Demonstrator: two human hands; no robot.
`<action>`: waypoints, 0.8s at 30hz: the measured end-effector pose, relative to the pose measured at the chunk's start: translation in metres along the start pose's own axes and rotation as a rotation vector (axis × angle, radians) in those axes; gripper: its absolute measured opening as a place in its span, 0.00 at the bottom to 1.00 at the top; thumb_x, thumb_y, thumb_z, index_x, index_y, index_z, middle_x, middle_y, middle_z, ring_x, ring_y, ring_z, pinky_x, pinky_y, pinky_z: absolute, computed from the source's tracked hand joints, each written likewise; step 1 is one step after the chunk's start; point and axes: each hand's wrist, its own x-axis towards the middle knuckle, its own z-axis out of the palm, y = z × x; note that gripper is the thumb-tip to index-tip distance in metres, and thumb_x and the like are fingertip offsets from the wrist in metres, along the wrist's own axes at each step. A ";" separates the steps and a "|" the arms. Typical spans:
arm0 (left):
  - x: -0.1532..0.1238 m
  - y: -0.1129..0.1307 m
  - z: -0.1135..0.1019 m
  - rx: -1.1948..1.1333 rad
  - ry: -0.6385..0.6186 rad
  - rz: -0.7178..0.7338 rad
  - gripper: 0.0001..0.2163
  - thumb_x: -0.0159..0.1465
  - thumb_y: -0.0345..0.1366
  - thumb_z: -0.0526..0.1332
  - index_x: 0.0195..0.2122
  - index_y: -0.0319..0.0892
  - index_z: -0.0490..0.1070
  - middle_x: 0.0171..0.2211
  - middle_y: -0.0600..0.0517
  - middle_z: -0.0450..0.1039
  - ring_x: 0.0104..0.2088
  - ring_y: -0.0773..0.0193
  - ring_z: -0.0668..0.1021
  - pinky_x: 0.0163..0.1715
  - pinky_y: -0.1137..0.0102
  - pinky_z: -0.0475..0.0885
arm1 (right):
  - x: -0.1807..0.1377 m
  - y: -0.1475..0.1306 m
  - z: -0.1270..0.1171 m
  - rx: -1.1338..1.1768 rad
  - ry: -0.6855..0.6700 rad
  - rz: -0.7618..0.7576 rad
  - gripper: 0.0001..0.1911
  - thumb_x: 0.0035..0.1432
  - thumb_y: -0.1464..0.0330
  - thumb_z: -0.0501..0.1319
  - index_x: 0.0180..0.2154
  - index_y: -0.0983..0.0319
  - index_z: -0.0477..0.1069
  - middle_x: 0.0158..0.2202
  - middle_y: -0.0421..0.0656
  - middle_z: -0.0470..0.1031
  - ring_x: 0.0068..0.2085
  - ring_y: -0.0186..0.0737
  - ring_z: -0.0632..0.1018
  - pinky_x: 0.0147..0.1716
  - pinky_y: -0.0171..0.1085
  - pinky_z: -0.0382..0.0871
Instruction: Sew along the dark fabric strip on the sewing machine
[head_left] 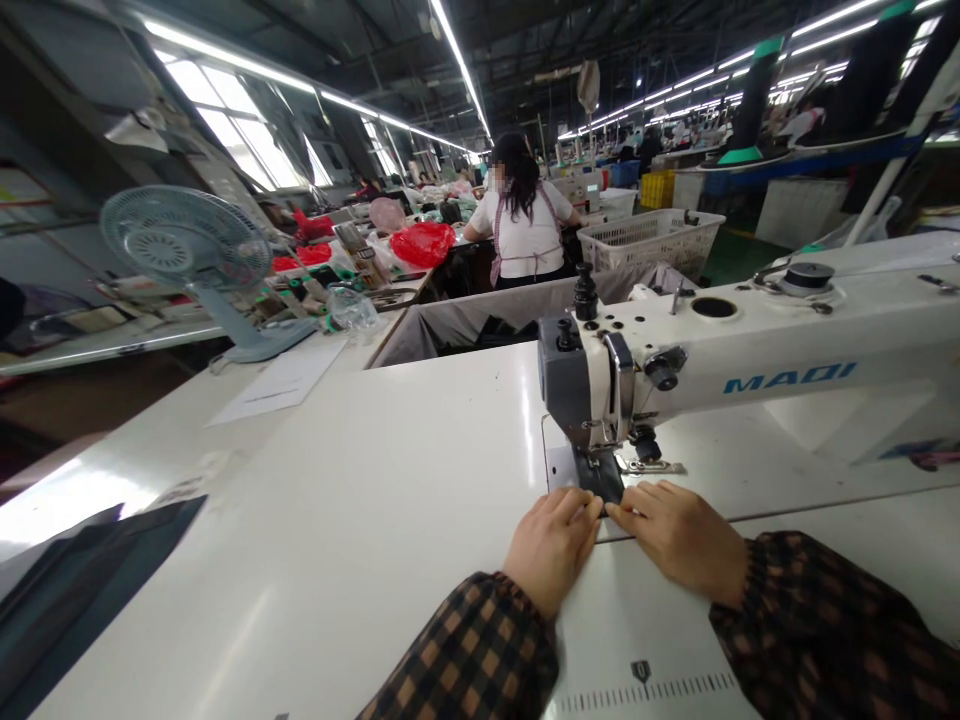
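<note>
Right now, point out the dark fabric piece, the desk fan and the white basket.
dark fabric piece (600, 487), head view, middle of the cloth at the needle.
desk fan (184, 245), head view, centre of its grille.
white basket (652, 243), head view, front wall.

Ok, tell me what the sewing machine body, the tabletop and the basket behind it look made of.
Sewing machine: painted metal by its look, glossy white with a grey head.
Tabletop: smooth white laminate, probably; it reflects the ceiling lights.
Basket: white plastic, judging by its moulded lattice walls.
</note>
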 end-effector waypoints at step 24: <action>0.011 0.001 0.022 0.101 0.003 -0.205 0.14 0.60 0.26 0.49 0.47 0.33 0.61 0.46 0.44 0.64 0.48 0.60 0.66 0.50 0.64 0.64 | 0.001 0.004 0.010 0.127 0.259 0.046 0.08 0.59 0.71 0.53 0.28 0.62 0.67 0.23 0.40 0.64 0.29 0.37 0.65 0.31 0.39 0.54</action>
